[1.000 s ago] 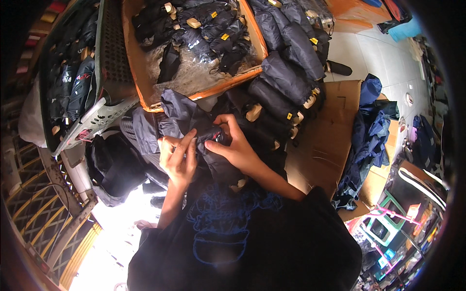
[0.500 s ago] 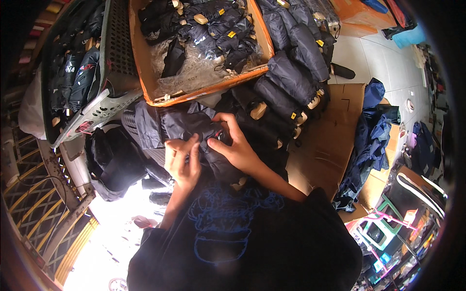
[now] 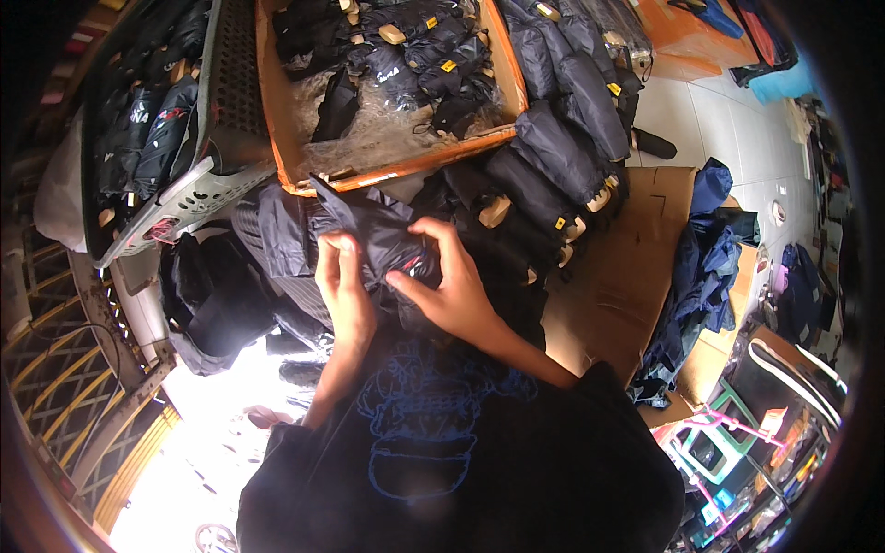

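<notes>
In front of my chest, a black folding umbrella (image 3: pixel 380 238) with loose, creased cloth is held between my two hands. A small red and white print shows on its cloth near my right thumb. My left hand (image 3: pixel 346 290) grips the left side of the cloth, its fingers closed. My right hand (image 3: pixel 454 284) pinches the right side, thumb below and fingers above. More black umbrellas (image 3: pixel 530 180) with pale wooden handle ends lie rolled in a pile just beyond and to the right. Part of the held umbrella is hidden by my hands.
An orange-edged cardboard box (image 3: pixel 406 166) holds several black umbrellas and clear plastic wrapping. At the left, a grey perforated crate (image 3: pixel 235 101) holds more. A flattened cardboard piece (image 3: pixel 604 286) and dark blue cloth (image 3: pixel 696 286) lie at the right. A black bag (image 3: pixel 217 304) is near my left arm.
My left hand has turned and moved from open, crossing fingers to a closed grip on the cloth. A pointed fold of cloth now stands up beyond it. My right hand still holds the umbrella.
</notes>
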`<control>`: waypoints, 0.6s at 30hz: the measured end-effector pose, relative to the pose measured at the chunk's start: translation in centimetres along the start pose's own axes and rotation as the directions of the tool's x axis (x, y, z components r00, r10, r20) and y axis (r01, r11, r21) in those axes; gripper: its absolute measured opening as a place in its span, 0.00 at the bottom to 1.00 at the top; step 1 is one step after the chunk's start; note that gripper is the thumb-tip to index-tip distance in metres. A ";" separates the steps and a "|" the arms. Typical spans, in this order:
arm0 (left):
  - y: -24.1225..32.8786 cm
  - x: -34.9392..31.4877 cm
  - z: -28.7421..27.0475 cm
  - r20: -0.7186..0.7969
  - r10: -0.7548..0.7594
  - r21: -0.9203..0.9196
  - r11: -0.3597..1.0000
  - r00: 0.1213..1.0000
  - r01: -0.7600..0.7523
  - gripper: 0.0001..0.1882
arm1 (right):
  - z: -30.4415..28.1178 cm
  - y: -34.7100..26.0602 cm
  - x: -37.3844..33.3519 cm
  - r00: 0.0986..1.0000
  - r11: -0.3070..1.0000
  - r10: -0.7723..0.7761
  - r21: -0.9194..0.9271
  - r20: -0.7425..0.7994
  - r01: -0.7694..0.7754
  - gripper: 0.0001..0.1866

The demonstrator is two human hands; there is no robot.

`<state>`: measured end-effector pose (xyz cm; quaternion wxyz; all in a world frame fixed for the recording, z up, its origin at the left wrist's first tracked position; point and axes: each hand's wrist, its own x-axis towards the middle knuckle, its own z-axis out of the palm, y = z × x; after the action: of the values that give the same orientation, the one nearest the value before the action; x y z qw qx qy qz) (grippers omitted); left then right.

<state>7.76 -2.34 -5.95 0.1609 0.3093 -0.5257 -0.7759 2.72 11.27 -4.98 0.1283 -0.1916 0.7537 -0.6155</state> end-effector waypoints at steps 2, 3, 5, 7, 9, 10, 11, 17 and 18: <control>-0.5 0.3 0.3 0.018 -0.048 0.020 0.999 0.999 0.048 0.10 | -0.1 -1.1 -0.1 0.996 0.996 0.012 -0.087 0.091 -0.004 0.32; -0.8 0.1 0.3 -0.004 -0.158 -0.096 0.983 0.987 0.157 0.11 | 0.0 -1.5 -0.3 0.992 0.993 0.047 -0.110 0.115 -0.034 0.32; -0.9 -0.3 0.7 0.004 -0.273 -0.240 0.934 0.962 0.266 0.15 | -0.1 -1.3 -0.4 0.993 0.993 0.080 0.076 0.085 -0.087 0.32; -0.3 -0.7 1.2 0.036 -0.284 -0.294 0.914 0.958 0.282 0.21 | -0.6 -1.2 -0.1 0.985 0.960 0.152 0.225 0.078 -0.166 0.30; -0.6 -1.0 1.0 0.066 -0.312 -0.277 0.907 0.948 0.317 0.24 | -1.6 -0.6 0.3 0.948 0.930 0.266 0.211 0.177 -0.300 0.29; -0.8 -1.1 1.0 0.080 -0.325 -0.268 0.903 0.942 0.334 0.26 | -1.9 -0.4 0.4 0.920 0.910 0.320 0.199 0.226 -0.365 0.29; -1.1 -1.1 0.8 0.109 -0.327 -0.272 0.898 0.939 0.345 0.28 | -2.2 -0.3 0.5 0.919 0.915 0.319 0.180 0.231 -0.362 0.28; -0.2 -1.1 2.1 0.130 -0.253 -0.207 0.939 0.959 0.276 0.24 | -3.0 -0.9 1.0 0.937 0.947 0.254 0.135 0.239 -0.291 0.23; -0.3 -0.9 1.9 0.100 -0.280 -0.217 0.930 0.955 0.295 0.24 | -2.9 -0.6 0.8 0.938 0.939 0.241 0.183 0.250 -0.290 0.24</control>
<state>7.25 -0.35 -5.45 0.0624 0.3360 -0.3868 -0.8565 0.82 13.33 -3.77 0.3151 -0.1405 0.6817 -0.6453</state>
